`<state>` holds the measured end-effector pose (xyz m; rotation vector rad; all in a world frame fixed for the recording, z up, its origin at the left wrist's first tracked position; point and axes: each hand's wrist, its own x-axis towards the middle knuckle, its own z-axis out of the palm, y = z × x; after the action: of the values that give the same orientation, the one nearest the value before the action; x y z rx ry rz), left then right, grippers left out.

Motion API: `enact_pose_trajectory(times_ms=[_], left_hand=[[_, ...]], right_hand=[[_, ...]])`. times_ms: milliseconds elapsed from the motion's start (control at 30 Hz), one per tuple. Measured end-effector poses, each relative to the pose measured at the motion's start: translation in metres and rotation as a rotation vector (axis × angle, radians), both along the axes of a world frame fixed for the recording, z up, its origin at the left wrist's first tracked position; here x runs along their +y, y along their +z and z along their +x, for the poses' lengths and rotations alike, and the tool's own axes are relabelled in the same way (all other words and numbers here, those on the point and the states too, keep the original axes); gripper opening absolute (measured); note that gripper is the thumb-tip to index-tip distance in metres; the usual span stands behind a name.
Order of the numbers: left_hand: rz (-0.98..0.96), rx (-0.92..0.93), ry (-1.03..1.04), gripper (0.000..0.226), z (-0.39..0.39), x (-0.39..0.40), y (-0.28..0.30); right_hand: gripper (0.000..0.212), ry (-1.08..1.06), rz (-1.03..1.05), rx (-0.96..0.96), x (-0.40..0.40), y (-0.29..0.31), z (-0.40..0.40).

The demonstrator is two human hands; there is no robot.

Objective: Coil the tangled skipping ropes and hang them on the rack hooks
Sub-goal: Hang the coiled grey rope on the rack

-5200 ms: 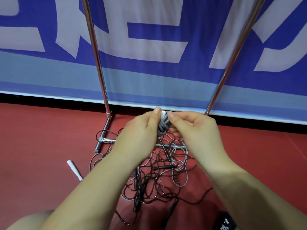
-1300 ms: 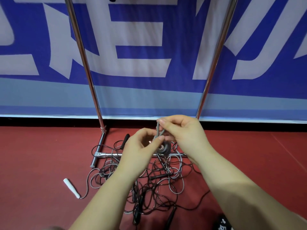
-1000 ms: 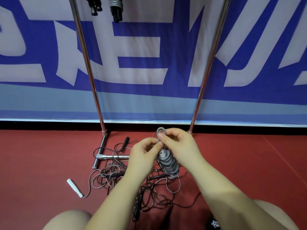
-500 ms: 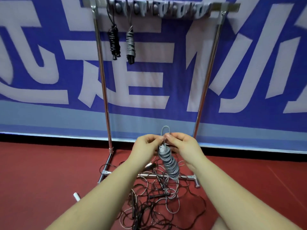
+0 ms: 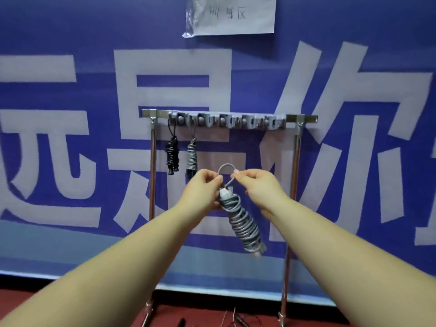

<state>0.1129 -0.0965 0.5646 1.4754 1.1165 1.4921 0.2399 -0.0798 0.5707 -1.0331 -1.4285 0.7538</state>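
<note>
Raised, both hands [image 5: 203, 185] pinch grey coil [image 5: 243, 223] (blue banner [image 5: 70, 31] behind).

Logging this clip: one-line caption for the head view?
Both hands, left hand and right hand, pinch the loop of a coiled grey rope below the rack hooks, where two coils already hang.

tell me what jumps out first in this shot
Two hands, left hand and right hand, pinch the loop of a coiled grey rope at centre. Behind, the rack already carries a black rope and another grey rope at its left end.
</note>
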Motion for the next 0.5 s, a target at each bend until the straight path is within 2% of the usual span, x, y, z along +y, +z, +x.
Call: enact_pose_trajectory(times_ms=[233,500], left_hand=[[-0.013,-0.129,-0.003,0.017,-0.013,0.069,0.062],[0.058,-0.058,0.093,0.020,-0.028,0.171,0.099]], right_hand=[[0.019,-0.028,0.036,-0.067,0.078,0.069,-0.019],[0.027,-0.070,0.093,-0.148,0.186,0.106,-0.033]])
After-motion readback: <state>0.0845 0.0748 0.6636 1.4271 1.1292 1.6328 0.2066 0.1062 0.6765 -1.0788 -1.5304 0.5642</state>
